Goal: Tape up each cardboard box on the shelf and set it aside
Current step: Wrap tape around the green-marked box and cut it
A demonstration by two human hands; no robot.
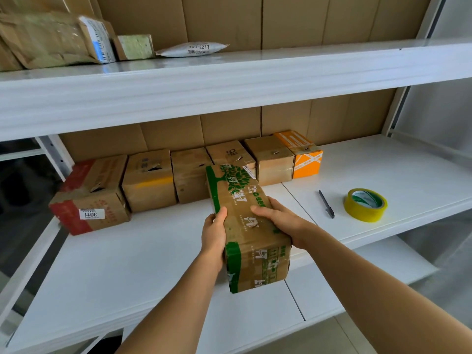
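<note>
Item: long box, near middle of the shelf. We clasp its sides, left hand and right hand, fingers curled round. Tape roll lies right; square the flaps flat before taping.

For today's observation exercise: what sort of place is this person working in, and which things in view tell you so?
Probably a parcel storeroom or packing area. White metal shelving holds a row of worn cardboard boxes, some labelled, with mailer parcels above. A roll of yellow tape and a pen lie ready.
</note>
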